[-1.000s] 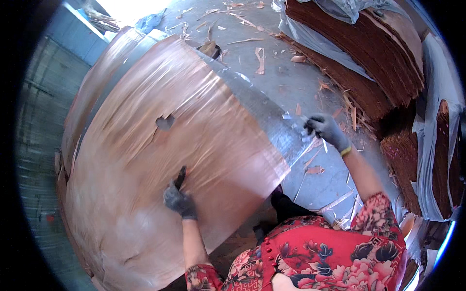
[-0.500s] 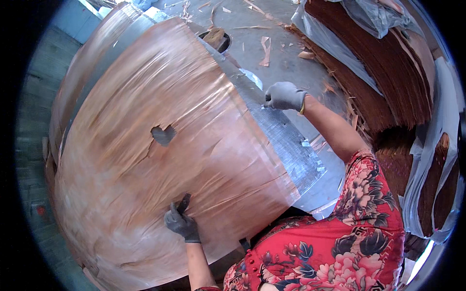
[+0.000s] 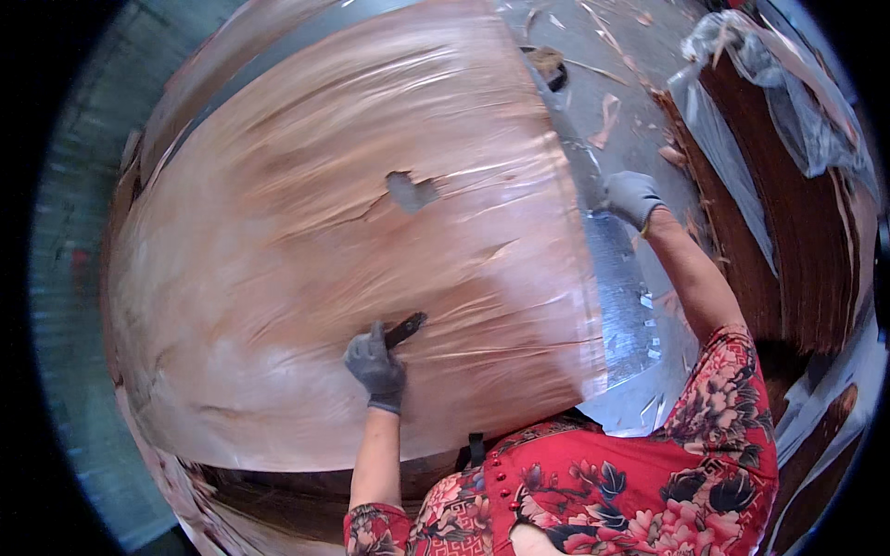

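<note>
A large thin sheet of reddish-brown wood veneer [image 3: 306, 232] lies spread in front of me, with a ragged hole [image 3: 411, 192] near its middle. My left hand [image 3: 375, 366], in a grey glove, rests on the sheet near its front edge and grips a small dark tool [image 3: 405, 329]. My right hand [image 3: 632, 196], also gloved in grey, holds the sheet's right edge, over a shiny metal-covered surface [image 3: 621, 306].
A tall stack of dark brown veneer sheets [image 3: 788, 232] stands at the right, partly under clear plastic film [image 3: 788, 102]. Wood scraps [image 3: 607, 116] litter the grey floor at the back. More veneer sheets [image 3: 185, 93] lie under and behind the top one.
My right hand has slid along the sheet's right edge, away from me. The veneer sheet has shifted and now fills more of the view. My left hand stays on the sheet with the tool.
</note>
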The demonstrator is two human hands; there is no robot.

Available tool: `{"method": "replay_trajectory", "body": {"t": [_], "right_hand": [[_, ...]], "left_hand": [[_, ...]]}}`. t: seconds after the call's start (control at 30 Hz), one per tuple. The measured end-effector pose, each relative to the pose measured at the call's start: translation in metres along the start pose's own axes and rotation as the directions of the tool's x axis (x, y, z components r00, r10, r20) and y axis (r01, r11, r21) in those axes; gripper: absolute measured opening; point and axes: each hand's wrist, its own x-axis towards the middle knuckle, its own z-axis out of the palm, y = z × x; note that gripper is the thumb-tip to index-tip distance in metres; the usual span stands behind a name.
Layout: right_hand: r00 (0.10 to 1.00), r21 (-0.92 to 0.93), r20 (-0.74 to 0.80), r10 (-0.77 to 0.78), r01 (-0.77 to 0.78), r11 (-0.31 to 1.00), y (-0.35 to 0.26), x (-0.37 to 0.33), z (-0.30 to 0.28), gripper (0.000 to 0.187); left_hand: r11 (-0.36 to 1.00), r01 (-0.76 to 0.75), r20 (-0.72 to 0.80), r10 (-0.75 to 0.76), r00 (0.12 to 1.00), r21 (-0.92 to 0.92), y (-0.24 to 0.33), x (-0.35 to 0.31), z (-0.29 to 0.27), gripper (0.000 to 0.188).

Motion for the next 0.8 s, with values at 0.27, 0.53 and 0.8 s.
{"method": "replay_trajectory", "body": {"t": [0.27, 0.53, 0.8], "right_hand": [[0.641, -0.128, -0.692, -0.331, 0.342, 0.931, -0.06, -0.038, 0.033, 0.047], [0.847, 0.864, -0.41, -0.338, 0.479, 0.154, -0.122, -0.092, 0.088, 0.054], [0.839, 0.833, -0.532, 0.111, 0.542, -0.107, -0.079, -0.142, 0.164, 0.035]], "left_hand": [[0.999, 0.031, -0.127, -0.029, 0.991, 0.015, 0.022, 0.01, 0.045, 0.035], [0.888, -0.14, -0.213, 0.049, 0.976, -0.439, 0.122, 0.097, 0.055, 0.056], [0.282, 0.164, 0.243, 0.27, 0.932, -0.945, 0.265, 0.046, 0.048, 0.073]]}}
